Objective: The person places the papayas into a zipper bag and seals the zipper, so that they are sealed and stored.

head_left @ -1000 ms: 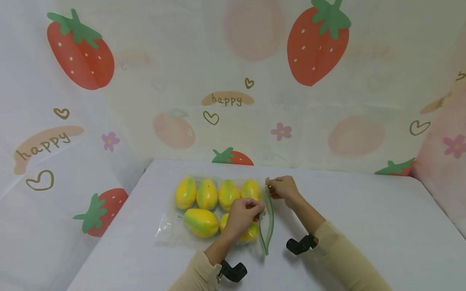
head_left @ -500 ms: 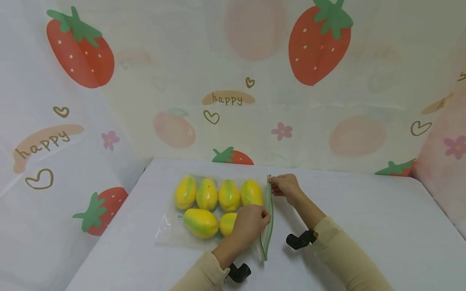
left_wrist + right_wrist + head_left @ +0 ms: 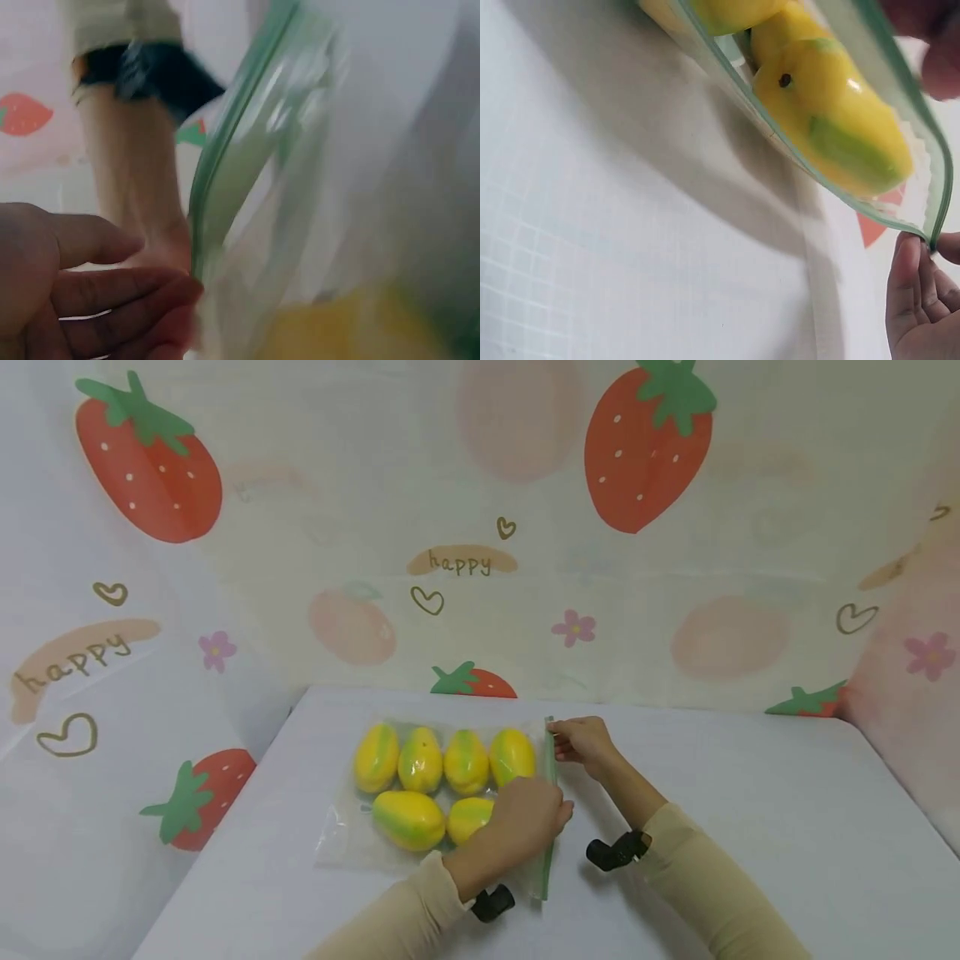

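A clear zip bag (image 3: 341, 839) with a green zip edge lies on the table, holding several yellow-green papayas (image 3: 408, 820). My right hand (image 3: 588, 745) pinches the far end of the zip edge; the right wrist view shows this right hand (image 3: 926, 300) at the corner where the two green strips meet. In that view the bag's mouth gapes, with a papaya (image 3: 836, 120) just inside. My left hand (image 3: 527, 814) is over the near half of the zip edge, hiding part of the papayas. In the left wrist view its fingers (image 3: 120, 296) touch the edge, thumb apart from them.
The white table (image 3: 720, 827) extends to the right of the bag. A cloth backdrop (image 3: 637, 577) printed with strawberries stands behind it and along both sides. A black wrist camera (image 3: 617, 852) is on the right forearm, another black camera (image 3: 493, 903) on the left.
My left hand has moved right, from pinching the bag's near flap to lying over the zip edge. Seen from the head, the two green strips have come together. The right hand still pinches the far end.
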Action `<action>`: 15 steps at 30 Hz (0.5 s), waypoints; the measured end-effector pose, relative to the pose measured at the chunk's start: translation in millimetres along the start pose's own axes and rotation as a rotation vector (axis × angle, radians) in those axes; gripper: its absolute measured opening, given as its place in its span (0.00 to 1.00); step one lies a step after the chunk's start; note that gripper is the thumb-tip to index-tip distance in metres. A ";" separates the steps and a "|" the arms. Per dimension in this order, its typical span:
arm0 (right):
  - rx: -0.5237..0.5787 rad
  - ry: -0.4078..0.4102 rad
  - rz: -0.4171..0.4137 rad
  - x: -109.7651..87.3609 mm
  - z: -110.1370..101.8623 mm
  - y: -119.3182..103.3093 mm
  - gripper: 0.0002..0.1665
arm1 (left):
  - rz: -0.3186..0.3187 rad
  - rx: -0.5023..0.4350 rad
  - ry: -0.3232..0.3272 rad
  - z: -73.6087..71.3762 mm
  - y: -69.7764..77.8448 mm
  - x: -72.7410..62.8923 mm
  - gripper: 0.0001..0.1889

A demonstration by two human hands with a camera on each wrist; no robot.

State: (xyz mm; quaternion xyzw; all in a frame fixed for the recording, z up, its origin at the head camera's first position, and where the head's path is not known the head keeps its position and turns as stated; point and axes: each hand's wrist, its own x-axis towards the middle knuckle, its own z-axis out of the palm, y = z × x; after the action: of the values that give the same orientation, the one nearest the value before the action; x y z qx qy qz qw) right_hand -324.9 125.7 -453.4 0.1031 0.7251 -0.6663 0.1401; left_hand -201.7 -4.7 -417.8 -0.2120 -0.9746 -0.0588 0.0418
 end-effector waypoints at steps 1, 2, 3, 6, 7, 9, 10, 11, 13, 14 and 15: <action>0.003 -0.003 -0.001 -0.7 0.2 -0.4 0.22 | -0.003 -0.045 -0.010 -3.8 -4.9 4.6 0.22; 0.007 -0.007 -0.002 -1.1 0.2 -0.4 0.21 | -0.006 -0.093 -0.015 -7.8 -10.0 9.1 0.21; 0.014 -0.011 -0.006 -0.7 0.1 -0.1 0.19 | -0.017 -0.130 -0.022 -11.7 -15.0 13.8 0.20; 0.023 -0.019 -0.012 0.3 -0.6 1.1 0.15 | -0.040 -0.207 -0.051 -19.0 -30.3 27.9 0.14; 0.022 -0.019 -0.013 1.0 -0.8 1.7 0.14 | -0.041 -0.229 -0.066 -20.8 -35.5 33.0 0.13; 0.019 -0.021 -0.014 2.3 -1.2 2.5 0.13 | -0.048 -0.276 -0.072 -24.3 -44.9 41.7 0.12; 0.013 -0.021 -0.012 2.3 -1.3 2.5 0.14 | -0.040 -0.298 -0.060 -24.8 -50.1 46.4 0.12; 0.011 -0.020 -0.010 2.7 -1.4 2.5 0.14 | -0.038 -0.323 -0.049 -25.5 -55.3 51.3 0.12; 0.007 -0.022 -0.007 3.3 -1.5 2.2 0.15 | -0.034 -0.384 -0.016 -25.5 -66.2 61.5 0.12; 0.006 -0.024 -0.008 3.5 -1.7 1.9 0.15 | -0.040 -0.431 -0.008 -24.9 -71.7 66.6 0.13; 0.002 -0.024 -0.008 3.6 -1.7 1.6 0.15 | -0.050 -0.485 -0.005 -23.4 -77.5 71.5 0.13</action>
State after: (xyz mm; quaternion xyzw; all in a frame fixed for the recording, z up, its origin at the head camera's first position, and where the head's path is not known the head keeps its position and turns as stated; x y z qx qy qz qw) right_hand -327.9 127.4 -456.0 0.0925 0.7230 -0.6688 0.1461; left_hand -297.6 -48.6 -394.5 -0.1920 -0.9369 -0.2917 -0.0140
